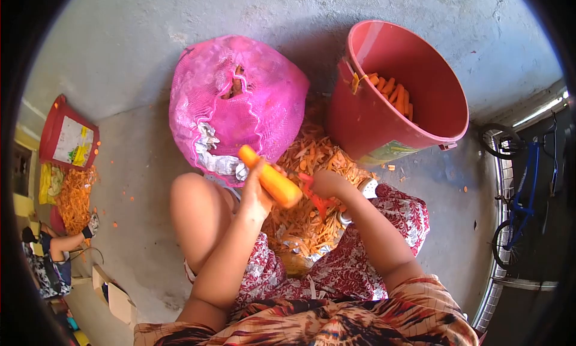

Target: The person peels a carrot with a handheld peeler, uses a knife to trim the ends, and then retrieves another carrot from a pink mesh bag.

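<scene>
My left hand point(257, 193) is wrapped round a thick peeled carrot point(279, 187), which slants from upper left to lower right. Just to its right, my right hand point(327, 185) grips a red peeler point(312, 197), held apart from the carrot. Its blade is too small to make out. Below both hands, a heap of carrot peelings point(300, 229) covers the floor between my legs. Beyond my left hand stands a pink mesh sack point(276, 100), with a torn opening that shows something brown inside. A red bucket point(342, 115) at the upper right holds several peeled carrots point(393, 95).
Along the left, another person's leg point(66, 244) shows near a second peelings pile point(75, 196) and a red container point(51, 127). An open cardboard box point(120, 301) lies below. A blue bicycle point(528, 190) stands by the right wall. A grey wall point(288, 10) rises behind the sack and bucket.
</scene>
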`<act>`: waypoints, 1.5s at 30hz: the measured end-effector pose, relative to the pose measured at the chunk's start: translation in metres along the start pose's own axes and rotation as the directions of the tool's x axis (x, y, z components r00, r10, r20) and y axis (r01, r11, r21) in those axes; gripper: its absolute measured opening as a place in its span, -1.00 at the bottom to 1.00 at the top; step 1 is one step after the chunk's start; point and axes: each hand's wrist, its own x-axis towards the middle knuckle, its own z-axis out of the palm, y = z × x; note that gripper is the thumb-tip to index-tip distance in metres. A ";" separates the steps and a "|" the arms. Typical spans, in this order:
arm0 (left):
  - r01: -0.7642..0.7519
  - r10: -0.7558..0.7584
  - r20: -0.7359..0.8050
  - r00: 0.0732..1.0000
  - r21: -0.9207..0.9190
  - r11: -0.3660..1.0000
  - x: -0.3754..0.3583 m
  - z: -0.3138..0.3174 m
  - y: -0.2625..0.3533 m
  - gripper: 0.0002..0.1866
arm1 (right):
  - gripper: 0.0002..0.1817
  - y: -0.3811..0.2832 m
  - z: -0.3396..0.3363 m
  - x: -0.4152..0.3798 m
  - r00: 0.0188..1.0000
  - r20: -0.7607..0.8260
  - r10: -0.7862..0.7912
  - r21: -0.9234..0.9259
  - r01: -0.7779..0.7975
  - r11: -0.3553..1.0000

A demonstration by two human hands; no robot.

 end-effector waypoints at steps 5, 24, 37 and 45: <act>-0.108 0.106 -0.025 0.994 -0.093 0.990 0.007 -0.023 0.004 -0.83 | -0.73 0.006 0.005 0.004 0.980 -0.177 -0.094 0.373 0.155 0.915; -0.352 0.356 -0.018 0.934 -0.198 0.915 0.013 -0.009 0.006 -0.85 | -0.76 -0.044 0.039 -0.031 0.965 -0.244 -0.096 0.900 0.262 0.348; -0.297 0.358 0.132 0.924 -0.344 0.891 0.010 0.002 0.007 -0.78 | -0.76 -0.048 0.039 -0.037 0.974 -0.223 -0.039 0.886 0.219 0.409; -0.338 0.421 0.249 0.872 -0.316 0.886 0.011 0.002 0.006 -0.77 | -0.76 -0.057 0.042 -0.047 0.966 -0.258 0.007 0.888 0.234 0.395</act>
